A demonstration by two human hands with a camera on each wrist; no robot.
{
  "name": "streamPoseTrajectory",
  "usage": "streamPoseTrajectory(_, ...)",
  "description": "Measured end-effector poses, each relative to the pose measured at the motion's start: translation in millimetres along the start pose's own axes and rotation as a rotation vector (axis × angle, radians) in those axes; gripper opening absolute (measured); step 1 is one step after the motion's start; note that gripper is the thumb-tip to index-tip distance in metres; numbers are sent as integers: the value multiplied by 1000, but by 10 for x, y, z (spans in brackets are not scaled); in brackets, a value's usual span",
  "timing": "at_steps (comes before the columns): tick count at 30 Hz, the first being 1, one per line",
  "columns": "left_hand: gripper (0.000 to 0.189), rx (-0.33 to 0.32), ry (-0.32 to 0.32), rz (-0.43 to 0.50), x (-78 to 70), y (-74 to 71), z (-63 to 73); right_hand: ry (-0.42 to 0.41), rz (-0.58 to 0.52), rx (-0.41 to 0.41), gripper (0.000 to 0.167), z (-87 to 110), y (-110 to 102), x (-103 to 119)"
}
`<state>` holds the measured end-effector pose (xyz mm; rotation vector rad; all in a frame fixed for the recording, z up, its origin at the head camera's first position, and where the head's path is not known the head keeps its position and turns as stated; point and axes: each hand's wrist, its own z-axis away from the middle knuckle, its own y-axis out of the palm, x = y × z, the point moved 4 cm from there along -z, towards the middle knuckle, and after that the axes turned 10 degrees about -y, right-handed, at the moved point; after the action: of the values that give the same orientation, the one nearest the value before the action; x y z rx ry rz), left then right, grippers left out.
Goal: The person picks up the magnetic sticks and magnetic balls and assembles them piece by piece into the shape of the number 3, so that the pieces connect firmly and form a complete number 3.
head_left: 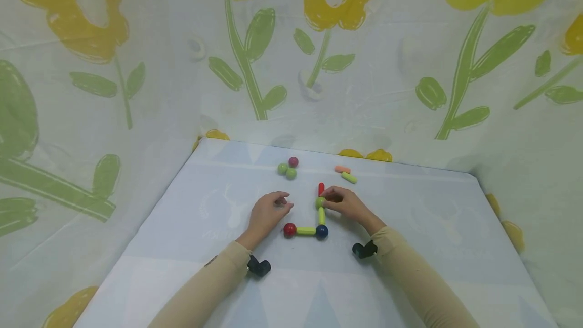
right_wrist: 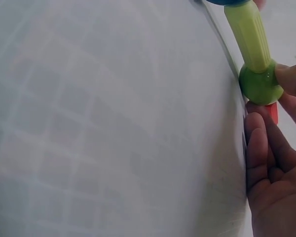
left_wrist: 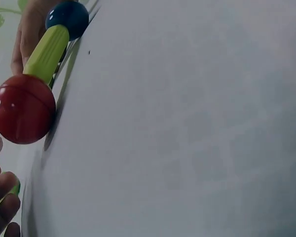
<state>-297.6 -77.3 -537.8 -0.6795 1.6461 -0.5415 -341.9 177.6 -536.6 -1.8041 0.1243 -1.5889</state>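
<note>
On the table lies an L-shaped chain of balls and rods: a red ball (head_left: 289, 230), a yellow-green rod (head_left: 305, 231), a dark blue ball (head_left: 322, 232), a second yellow-green rod (head_left: 322, 216), a green ball (head_left: 321, 203) and a red rod (head_left: 321, 188). My right hand (head_left: 347, 204) pinches the green ball; in the right wrist view the thumb (right_wrist: 292, 80) presses its side and the fingers partly hide the red rod. Left of the chain, my left hand (head_left: 268, 212) holds nothing, its fingers loosely bent. The red ball (left_wrist: 23, 109) is nearest to it.
Farther back are two loose green balls (head_left: 291, 173) beside a dark pink ball (head_left: 293, 162). To their right lie an orange rod (head_left: 342, 169) and a yellow-green rod (head_left: 349, 177). A flower-printed cloth (head_left: 373, 75) hangs behind the table (head_left: 437, 247).
</note>
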Motion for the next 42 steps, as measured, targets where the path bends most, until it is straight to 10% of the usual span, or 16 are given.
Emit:
streamPoseTrajectory(21,40,-29,-60,-160,40,-5,-566,4,-9,-3,28,-18,9,-10)
streamPoseTrajectory(42,40,-17,113,-298,-116,28,-889,5,-13,-1,28,-4,-7,8)
